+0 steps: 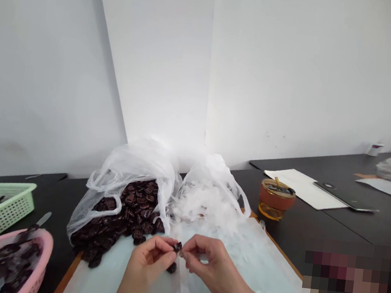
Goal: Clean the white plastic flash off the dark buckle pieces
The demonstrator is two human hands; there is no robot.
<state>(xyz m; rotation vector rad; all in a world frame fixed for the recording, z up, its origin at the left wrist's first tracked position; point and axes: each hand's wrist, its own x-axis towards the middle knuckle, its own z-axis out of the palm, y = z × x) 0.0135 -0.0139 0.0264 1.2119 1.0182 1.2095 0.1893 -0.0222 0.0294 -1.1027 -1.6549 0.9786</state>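
Observation:
My left hand (150, 265) pinches a small dark glossy piece (177, 246) between thumb and fingers, above the pale covered work surface (97, 285). Close against its right side is my right hand (209, 267), thumb and fingertips pressed together; whatever they grip is too small to make out. Another dark piece (171, 268) lies on the surface just below the fingertips. Behind my left hand, many dark pieces (113, 224) spill from an open white plastic bag (108, 179). A second plastic bag (212, 190) with whitish, translucent contents stands behind my right hand.
At the left are a pink basket (47, 247) of dark pieces and clear packets, and a green basket (18, 200). An amber cup (276, 201), white paper (303, 188) and a dark flat device (345, 198) sit at the right. A pale wall rises behind.

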